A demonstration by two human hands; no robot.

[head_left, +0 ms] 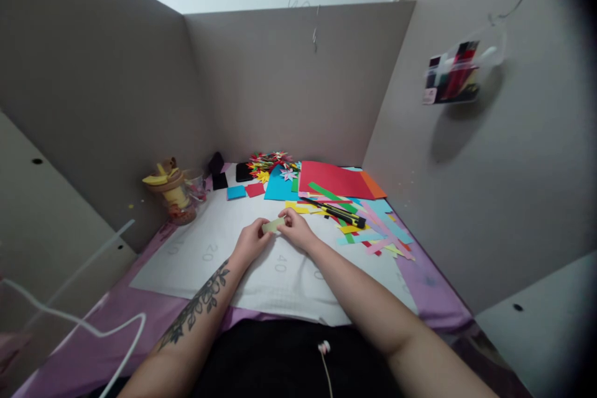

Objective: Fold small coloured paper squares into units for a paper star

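Observation:
A small pale yellow-green piece of paper (273, 226) is held level just above the white sheet (196, 261), a numbered mat on the table. My left hand (252, 240) pinches its left end between thumb and fingers. At its right end, my right hand (297, 230) grips the paper the same way. Beyond the right hand lie yellow paper strips (298, 206) and a black-and-yellow utility knife (345, 216). Whether the piece is folded is too small to tell.
Coloured paper strips (377, 230) spread over the right side. Red sheets (336, 180) and a pile of folded paper stars (270, 163) lie at the back. Small blue (236, 193) and red squares (255, 190) lie left of them. A yellow pot-like ornament (175, 193) stands at the left wall.

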